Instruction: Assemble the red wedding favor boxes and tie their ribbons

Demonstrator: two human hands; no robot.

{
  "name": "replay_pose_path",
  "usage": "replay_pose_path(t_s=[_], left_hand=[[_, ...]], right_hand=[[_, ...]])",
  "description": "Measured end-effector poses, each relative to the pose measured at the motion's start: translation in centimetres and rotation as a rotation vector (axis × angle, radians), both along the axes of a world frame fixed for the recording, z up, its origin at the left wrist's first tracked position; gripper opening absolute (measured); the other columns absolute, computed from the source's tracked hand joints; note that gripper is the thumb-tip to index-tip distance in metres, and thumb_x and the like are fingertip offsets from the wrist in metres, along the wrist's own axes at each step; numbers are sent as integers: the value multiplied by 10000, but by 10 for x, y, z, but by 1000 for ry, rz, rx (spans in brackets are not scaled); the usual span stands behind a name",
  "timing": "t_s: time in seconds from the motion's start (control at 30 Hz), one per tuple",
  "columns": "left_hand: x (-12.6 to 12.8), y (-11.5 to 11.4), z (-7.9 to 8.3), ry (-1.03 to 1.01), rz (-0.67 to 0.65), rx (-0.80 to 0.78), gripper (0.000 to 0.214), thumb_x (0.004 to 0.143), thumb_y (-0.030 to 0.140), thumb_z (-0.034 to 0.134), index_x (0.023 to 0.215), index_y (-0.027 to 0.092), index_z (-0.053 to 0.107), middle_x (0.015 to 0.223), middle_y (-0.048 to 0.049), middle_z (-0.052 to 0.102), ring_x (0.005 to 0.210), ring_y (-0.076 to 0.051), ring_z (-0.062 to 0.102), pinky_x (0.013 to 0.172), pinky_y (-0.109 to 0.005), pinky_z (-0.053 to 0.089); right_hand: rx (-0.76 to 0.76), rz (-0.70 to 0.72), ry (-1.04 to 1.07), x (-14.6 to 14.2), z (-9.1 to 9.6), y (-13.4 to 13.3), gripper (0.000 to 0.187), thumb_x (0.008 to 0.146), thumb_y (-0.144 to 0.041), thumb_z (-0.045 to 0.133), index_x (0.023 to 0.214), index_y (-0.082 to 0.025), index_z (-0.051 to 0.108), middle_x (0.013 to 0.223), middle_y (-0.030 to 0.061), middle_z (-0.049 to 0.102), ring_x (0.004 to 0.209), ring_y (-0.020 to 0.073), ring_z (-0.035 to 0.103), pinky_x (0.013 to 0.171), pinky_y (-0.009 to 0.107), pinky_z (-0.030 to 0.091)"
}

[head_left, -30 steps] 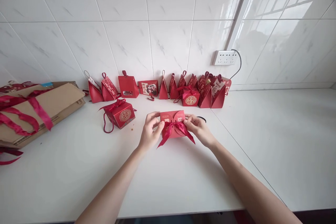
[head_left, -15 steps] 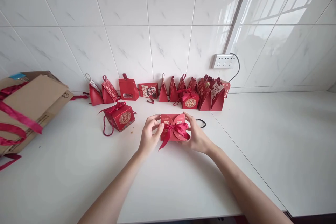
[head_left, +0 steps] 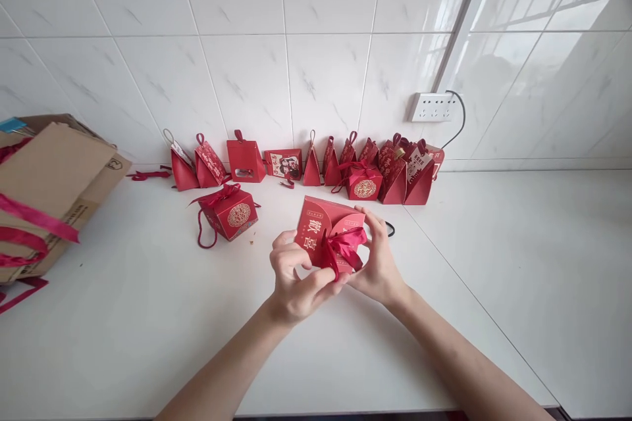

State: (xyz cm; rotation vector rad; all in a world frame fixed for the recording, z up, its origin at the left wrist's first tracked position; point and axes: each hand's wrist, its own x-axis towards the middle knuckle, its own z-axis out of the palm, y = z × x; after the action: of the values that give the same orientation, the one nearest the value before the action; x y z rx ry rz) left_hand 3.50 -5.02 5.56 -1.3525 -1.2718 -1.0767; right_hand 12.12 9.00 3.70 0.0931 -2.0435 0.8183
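A red gift box (head_left: 310, 223) with Chinese characters and overlapping rounded flaps is tilted above the table in front of me. A dark red ribbon (head_left: 345, 247) is tied in a bow across its front. My right hand (head_left: 378, 263) grips the box by its right side, fingers behind and thumb below. My left hand (head_left: 301, 279) is at the lower left, its thumb and forefinger closed on a hanging tail of the ribbon. The box's back and the far fingertips are hidden.
Several red gift boxes (head_left: 245, 161) line the tiled wall. A box with a gold emblem (head_left: 228, 214) stands nearer, on the left. A cardboard carton (head_left: 64, 191) with ribbons is at the far left. A power strip (head_left: 433, 107) is on the wall; a black loop (head_left: 391, 229) lies behind my right hand.
The box has tilted and turned, its right side lower. My left hand has moved from the box's left edge down to the ribbon tail; my right hand still holds the box.
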Motion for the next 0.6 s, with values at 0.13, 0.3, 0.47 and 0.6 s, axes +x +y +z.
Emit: replay_pose_path(t_s=[0.13,0.3,0.47,0.6], left_hand=[[1,-1,1,22,35,-5,143,806,259,641,684,244,568,794,9,297,698,-127,390,864,-352,449],[0,-1,1,42,32,6,170,801,274,641,653,241,563,770,14,290,679,-118,393,870,-352,447],[2,-2,0,8,7,-24,158,831,264,622,684,242,568,786,15,316,669,-108,408,885,-364,445],[-4,0,4,-239,-78,48,192,846,275,616,684,224,526,777,11,371,689,-115,458,783,-314,500]], right_hand=[[-11,7,3,1,-1,-1,995,690,-518,755,1433,-325,123,1385,165,290,1304,355,346,823,478,578],[-20,-3,0,2,-1,0,1023,660,-523,778,1429,-340,128,1395,156,292,1308,366,343,866,517,553],[-10,15,-1,1,-2,0,990,690,-497,757,1431,-331,122,1379,163,298,1294,348,357,816,476,580],[-5,-20,-39,0,-2,3,946,677,-402,750,1409,-295,161,1354,160,324,1254,346,390,818,483,565]])
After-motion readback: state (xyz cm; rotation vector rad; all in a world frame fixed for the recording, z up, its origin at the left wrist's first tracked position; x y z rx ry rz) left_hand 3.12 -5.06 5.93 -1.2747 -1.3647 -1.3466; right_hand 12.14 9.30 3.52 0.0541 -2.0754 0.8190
